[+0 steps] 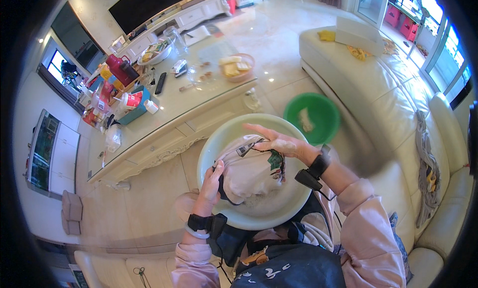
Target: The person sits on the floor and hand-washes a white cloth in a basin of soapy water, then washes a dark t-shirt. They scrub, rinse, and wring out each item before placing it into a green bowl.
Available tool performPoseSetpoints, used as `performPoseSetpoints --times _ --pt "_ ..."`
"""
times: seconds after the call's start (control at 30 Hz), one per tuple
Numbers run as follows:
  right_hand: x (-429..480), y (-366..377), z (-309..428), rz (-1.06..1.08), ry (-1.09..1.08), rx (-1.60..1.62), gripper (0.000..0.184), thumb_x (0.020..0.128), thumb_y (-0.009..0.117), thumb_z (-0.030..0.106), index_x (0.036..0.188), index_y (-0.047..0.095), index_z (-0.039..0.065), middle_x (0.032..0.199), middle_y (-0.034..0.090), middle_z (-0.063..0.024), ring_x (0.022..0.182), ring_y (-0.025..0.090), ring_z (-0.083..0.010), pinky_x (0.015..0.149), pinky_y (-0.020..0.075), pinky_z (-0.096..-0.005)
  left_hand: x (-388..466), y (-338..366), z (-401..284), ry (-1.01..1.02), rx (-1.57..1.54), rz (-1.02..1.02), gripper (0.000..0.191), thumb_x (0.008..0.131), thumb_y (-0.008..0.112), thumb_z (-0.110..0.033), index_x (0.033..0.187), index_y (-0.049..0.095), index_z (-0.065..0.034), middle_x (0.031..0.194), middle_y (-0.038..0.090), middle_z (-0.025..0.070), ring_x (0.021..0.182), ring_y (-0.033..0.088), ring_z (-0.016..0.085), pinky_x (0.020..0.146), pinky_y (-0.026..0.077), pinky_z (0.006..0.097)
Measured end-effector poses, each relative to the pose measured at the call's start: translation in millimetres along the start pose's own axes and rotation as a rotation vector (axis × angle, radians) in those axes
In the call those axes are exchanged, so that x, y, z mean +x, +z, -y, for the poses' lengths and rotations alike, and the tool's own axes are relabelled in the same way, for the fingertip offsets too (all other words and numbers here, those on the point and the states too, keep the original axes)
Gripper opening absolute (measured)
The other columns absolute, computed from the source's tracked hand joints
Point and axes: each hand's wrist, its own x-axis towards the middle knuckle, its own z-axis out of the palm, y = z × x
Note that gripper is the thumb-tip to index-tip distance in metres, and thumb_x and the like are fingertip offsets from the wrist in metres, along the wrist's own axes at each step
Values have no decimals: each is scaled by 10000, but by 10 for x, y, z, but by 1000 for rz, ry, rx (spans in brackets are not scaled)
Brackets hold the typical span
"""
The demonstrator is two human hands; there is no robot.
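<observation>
A wet pale garment (246,176) with dark edging, a sewn-in tag and a green and dark print lies bunched in a large pale green plastic basin (257,222) before me. My left hand (211,183) grips the cloth's dark edge at the basin's left side. My right hand (278,141) rests at the cloth's upper right, its thumb side on the fabric near the tag and its fingers stretched; suds show on it. Grayish, sudsy water (276,205) shows around the lower part of the cloth. Both wrists wear black strapped devices.
A green plastic basin (325,116) holding a small pale cloth (305,120) stands on the tiled floor beyond. A glass-topped coffee table (175,108) with a red thermos (121,69), a remote control (160,83) and a pink fruit bowl (237,77) is at the left. A cream leather sofa (358,86) runs along the right.
</observation>
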Motion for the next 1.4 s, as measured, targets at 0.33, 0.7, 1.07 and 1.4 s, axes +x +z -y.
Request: performPoseSetpoints --times 0.33,0.7,1.07,1.4 --pt "250 795 -534 -504 -291 -766 265 781 601 307 848 636 54 814 613 -154 772 585 -344 737 462 -405 381 122 561 -37 -376 -39 438 936 430 -381 1209 459 -39 1112 538 70 1101 471 180 955 374 327" --pt "146 863 -541 -467 -518 -1157 162 730 609 193 674 561 49 653 555 -150 589 581 -320 528 477 -417 402 404 915 -59 -415 -360 240 909 463 -264 955 537 -40 874 576 52 778 576 173 642 484 308" --pt "143 935 -831 -428 -252 -1252 102 741 531 147 690 562 64 638 526 -143 612 575 -314 546 466 -428 514 92 1092 30 -258 -201 233 898 464 -268 836 519 -51 769 533 24 679 535 156 597 448 311" --pt "216 899 -635 -452 -139 -1551 104 739 562 172 761 603 79 578 533 -84 556 589 -262 450 447 -408 573 199 1075 32 -350 -359 189 847 507 -217 727 493 -72 707 495 7 660 487 126 571 395 288"
